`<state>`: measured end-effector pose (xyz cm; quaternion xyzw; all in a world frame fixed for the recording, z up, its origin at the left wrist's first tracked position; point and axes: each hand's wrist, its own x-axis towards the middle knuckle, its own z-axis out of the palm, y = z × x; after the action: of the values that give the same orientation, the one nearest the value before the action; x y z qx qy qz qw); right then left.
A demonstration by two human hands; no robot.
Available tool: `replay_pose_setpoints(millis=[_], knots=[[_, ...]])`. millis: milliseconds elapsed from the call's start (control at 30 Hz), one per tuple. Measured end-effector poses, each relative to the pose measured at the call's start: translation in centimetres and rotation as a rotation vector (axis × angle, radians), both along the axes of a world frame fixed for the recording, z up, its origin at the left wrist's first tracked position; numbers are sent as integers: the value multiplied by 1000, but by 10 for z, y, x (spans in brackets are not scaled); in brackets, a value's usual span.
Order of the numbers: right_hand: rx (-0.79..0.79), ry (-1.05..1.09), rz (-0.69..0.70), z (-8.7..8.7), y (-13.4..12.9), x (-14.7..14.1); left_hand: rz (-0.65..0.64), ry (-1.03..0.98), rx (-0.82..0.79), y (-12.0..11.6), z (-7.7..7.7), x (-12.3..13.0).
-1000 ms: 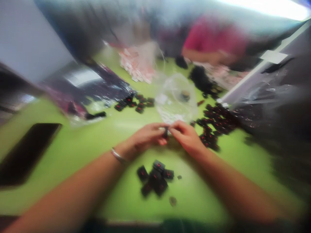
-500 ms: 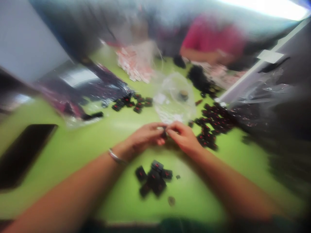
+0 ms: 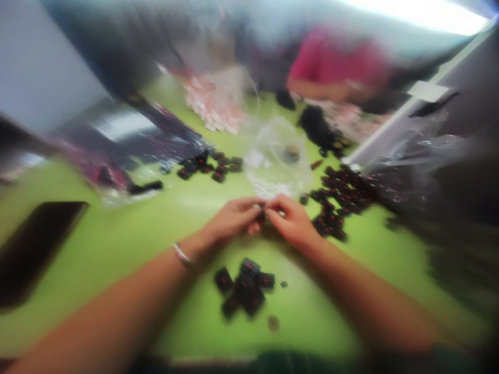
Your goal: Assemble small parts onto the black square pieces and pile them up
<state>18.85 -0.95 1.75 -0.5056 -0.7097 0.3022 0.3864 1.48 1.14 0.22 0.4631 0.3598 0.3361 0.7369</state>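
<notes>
My left hand (image 3: 242, 214) and my right hand (image 3: 287, 217) meet over the middle of the green table (image 3: 187, 311). A small dark piece (image 3: 262, 206) is pinched between their fingertips; fingers cover most of it, and its kind does not show. Just beyond my hands lies a clear plastic bag (image 3: 275, 171) with small white bits in it. A pile of black blocks with red marks (image 3: 245, 288) lies on the table between my forearms. More black blocks (image 3: 331, 223) are heaped close to the right of my right hand.
Several black blocks (image 3: 222, 166) lie beyond my left hand. A dark flat slab (image 3: 39, 249) is at the left, near plastic-wrapped goods (image 3: 156, 130). Clear plastic wrap (image 3: 421, 140) hangs at the right. Across the table a person in a pink top (image 3: 343, 62) sits by pale strips.
The whole view has shifted slightly. My hands stay together at the same spot, fingers still pinched on the small dark piece; the piles look the same.
</notes>
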Motion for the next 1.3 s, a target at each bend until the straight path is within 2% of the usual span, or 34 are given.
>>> replay_pose_setpoints(millis=[200,367,667,1067,1133,1300], knots=[[-26,31,2,2,0,0,-5,8,2,0,2,0],[-126,145,-16,2,-2,0,11,-19,-25,-1,2,1],[-200,213,-9,2,-3,-3,-21,-73,-71,2,1,-2],[-61,101,-11,0,-2,-3,-43,-54,-44,3,-3,-3],[-127,162,-31,0,-1,-4,-45,-51,-40,3,-2,-4],[-509,402,-76,-3,1,-2,-53,-38,-27,4,-4,-6]])
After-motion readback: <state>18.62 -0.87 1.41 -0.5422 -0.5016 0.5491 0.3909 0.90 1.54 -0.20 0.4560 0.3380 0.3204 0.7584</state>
